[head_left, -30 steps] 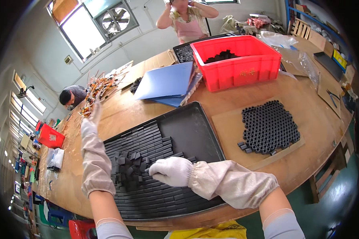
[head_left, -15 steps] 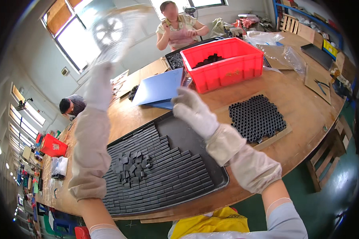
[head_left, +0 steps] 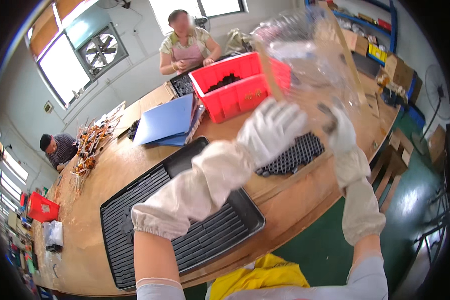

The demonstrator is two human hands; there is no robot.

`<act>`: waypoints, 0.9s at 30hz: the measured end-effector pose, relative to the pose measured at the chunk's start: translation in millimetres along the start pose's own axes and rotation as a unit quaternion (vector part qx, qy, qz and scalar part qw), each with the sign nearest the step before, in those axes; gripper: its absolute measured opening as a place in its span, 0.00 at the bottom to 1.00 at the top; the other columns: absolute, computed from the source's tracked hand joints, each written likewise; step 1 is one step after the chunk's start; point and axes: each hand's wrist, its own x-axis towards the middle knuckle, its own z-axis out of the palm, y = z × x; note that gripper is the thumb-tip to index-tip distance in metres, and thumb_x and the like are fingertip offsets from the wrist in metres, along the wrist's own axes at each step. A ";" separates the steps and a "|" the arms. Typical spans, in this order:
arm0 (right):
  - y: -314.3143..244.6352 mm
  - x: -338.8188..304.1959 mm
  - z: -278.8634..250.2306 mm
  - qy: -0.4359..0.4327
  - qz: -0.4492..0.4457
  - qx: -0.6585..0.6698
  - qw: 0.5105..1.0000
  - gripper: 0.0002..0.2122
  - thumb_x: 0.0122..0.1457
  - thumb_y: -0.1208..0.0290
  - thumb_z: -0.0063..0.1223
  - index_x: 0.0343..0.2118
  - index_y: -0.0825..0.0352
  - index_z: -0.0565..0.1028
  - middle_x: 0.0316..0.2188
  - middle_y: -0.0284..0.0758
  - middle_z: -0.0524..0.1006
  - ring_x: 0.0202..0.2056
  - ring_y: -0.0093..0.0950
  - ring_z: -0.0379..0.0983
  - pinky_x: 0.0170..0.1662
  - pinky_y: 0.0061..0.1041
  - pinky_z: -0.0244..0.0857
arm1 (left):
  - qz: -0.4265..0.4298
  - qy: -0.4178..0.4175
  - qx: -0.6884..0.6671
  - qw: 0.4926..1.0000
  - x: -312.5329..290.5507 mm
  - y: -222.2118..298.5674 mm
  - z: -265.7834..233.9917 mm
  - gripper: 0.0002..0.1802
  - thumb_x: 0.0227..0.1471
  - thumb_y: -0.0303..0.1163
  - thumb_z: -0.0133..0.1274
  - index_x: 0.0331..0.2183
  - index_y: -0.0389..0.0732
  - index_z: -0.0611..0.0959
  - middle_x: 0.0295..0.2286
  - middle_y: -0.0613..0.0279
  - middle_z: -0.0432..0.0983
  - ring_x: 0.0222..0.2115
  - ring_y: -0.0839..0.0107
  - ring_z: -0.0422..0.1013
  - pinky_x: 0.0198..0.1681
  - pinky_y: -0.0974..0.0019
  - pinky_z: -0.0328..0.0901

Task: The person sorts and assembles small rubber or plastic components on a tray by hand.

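Note:
A clear plastic sheet (head_left: 310, 67) with tan strips along two sides is raised before me, blurred by motion. My left hand (head_left: 275, 131), in a white glove, grips it at the lower end of the left strip. Farther right, my right hand (head_left: 344, 131), also gloved and with dark-stained fingertips, closes at the sheet's lower edge; its fingers are partly smeared. Under my left forearm lies a black tray (head_left: 255, 220) with rows of black strips (head_left: 185, 250), partly hidden by the sleeve. Behind my left hand is a block of black tubes (head_left: 297, 155) standing on end.
A red bin (head_left: 230, 102) holding black pieces stands across the wooden table (head_left: 300, 192). Left of it lie blue sheets (head_left: 165, 120) and a bundle of wires (head_left: 87, 150). One person (head_left: 185, 47) is behind the bin; another (head_left: 57, 150) bends over the table at far left.
My left hand has swung right and down with the plastic sheet, from the upper left to beside the tubes. My right hand has moved right to the sheet's edge. The view has shifted right.

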 end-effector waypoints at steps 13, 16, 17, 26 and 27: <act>96.9 99.7 -253.2 0.251 0.150 0.183 0.938 0.04 0.59 0.74 0.53 0.28 0.63 0.71 0.21 0.30 0.74 0.24 0.24 0.73 0.29 0.23 0.72 | -0.226 -0.274 -0.095 0.930 -134.4 65.0 -181.6 0.33 0.35 0.35 0.66 0.48 0.41 0.77 0.48 0.56 0.72 0.50 0.55 0.69 0.57 0.51 0.63; 143.6 126.9 -283.2 0.244 0.189 0.254 0.917 0.04 0.59 0.76 0.52 0.32 0.71 0.75 0.26 0.32 0.78 0.27 0.28 0.76 0.32 0.24 0.75 | -0.355 -0.262 -0.057 0.896 -152.5 76.9 -229.2 0.29 0.37 0.31 0.66 0.45 0.40 0.78 0.46 0.55 0.74 0.49 0.53 0.70 0.55 0.52 0.64; 150.0 136.9 -302.5 0.237 0.190 0.253 0.919 0.04 0.59 0.76 0.52 0.32 0.71 0.75 0.26 0.32 0.78 0.27 0.28 0.76 0.32 0.24 0.75 | -0.385 -0.257 -0.047 0.885 -160.9 82.2 -240.7 0.27 0.39 0.32 0.65 0.45 0.41 0.79 0.45 0.55 0.74 0.49 0.54 0.70 0.55 0.52 0.64; 118.7 112.7 -239.2 0.277 0.162 0.277 0.906 0.12 0.66 0.73 0.39 0.46 0.70 0.73 0.38 0.40 0.77 0.39 0.33 0.77 0.46 0.26 0.73 | -0.504 -0.220 -0.017 0.835 -195.3 114.2 -270.3 0.22 0.40 0.25 0.64 0.41 0.38 0.81 0.43 0.51 0.76 0.47 0.50 0.71 0.51 0.55 0.67; 110.8 116.7 -243.9 0.299 0.143 0.201 0.922 0.12 0.66 0.73 0.39 0.48 0.69 0.72 0.40 0.41 0.77 0.40 0.34 0.76 0.47 0.27 0.72 | -0.509 -0.215 -0.024 0.833 -193.3 114.5 -268.5 0.21 0.39 0.22 0.63 0.41 0.36 0.80 0.43 0.49 0.76 0.46 0.50 0.72 0.51 0.56 0.67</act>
